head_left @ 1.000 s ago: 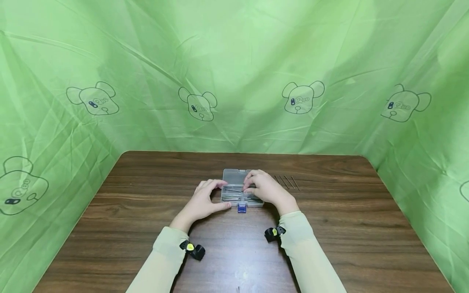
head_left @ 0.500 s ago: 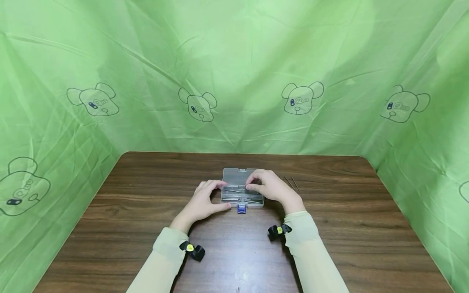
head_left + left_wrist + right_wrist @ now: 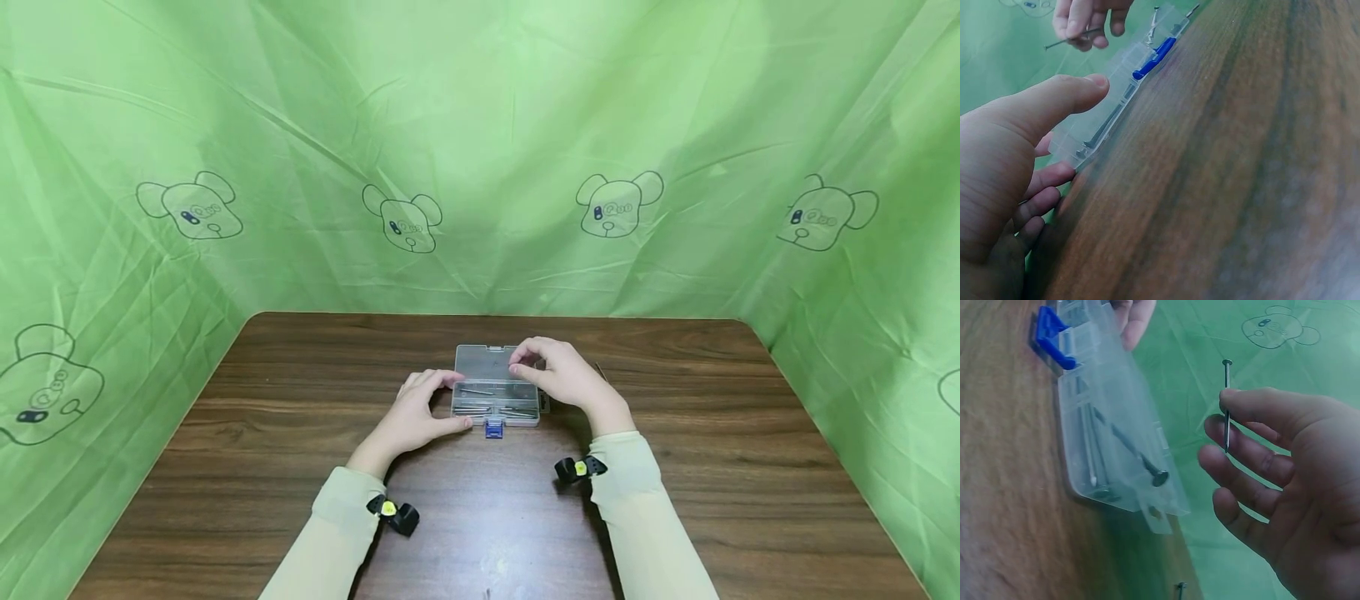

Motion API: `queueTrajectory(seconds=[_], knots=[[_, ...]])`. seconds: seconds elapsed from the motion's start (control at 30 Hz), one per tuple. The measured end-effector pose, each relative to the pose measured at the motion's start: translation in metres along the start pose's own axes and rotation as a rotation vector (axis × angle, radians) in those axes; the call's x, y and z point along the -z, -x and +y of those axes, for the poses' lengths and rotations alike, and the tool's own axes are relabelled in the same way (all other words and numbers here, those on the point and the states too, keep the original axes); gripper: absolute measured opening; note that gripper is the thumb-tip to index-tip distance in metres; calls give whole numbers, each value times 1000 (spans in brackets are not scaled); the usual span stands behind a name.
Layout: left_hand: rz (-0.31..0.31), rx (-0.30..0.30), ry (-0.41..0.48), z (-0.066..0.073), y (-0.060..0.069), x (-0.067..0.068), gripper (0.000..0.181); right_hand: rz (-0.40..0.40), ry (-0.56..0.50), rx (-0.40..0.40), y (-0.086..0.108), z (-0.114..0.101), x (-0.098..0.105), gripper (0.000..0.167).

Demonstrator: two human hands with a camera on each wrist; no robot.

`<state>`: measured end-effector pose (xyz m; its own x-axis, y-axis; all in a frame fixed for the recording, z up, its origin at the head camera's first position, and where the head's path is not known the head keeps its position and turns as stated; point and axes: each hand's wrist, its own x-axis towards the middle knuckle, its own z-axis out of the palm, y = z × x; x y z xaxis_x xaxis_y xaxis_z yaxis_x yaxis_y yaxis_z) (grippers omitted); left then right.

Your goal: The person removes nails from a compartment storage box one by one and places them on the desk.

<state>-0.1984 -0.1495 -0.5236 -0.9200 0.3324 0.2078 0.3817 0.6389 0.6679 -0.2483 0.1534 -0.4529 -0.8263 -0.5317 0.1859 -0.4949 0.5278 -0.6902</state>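
Observation:
A clear plastic box (image 3: 478, 362) stands with its lid laid back and its blue latch (image 3: 494, 429) toward the person; nails (image 3: 472, 409) lie in its compartments. The left hand (image 3: 414, 415) holds the box's left side between thumb and fingers, as the left wrist view also shows. Above the box's back right part, the right hand (image 3: 562, 377) pinches one nail (image 3: 1227, 381) between thumb and fingers. In the right wrist view that nail stands upright, head up, clear of the box wall (image 3: 1110, 419). One nail in the box slants across the others.
To the right of the box, partly hidden by the right hand, a loose nail (image 3: 601, 371) lies on the wooden table (image 3: 720, 433). Green cloth (image 3: 480, 100) with printed bear faces hangs behind and at both sides.
The right hand has risen from the box's compartments and moved back and right, now with a nail visible in its pinch. It hides more of the loose nails. The left hand has stayed put.

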Motion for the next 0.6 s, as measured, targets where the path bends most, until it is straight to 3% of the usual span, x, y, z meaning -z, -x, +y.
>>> queueTrajectory(seconds=[0.23, 0.6], knots=[[-9, 10, -3, -2, 0, -2, 71, 22, -14, 6, 3, -1, 12, 5], [0, -2, -2, -2, 0, -2, 71, 115, 59, -78, 25, 8, 45, 14]])
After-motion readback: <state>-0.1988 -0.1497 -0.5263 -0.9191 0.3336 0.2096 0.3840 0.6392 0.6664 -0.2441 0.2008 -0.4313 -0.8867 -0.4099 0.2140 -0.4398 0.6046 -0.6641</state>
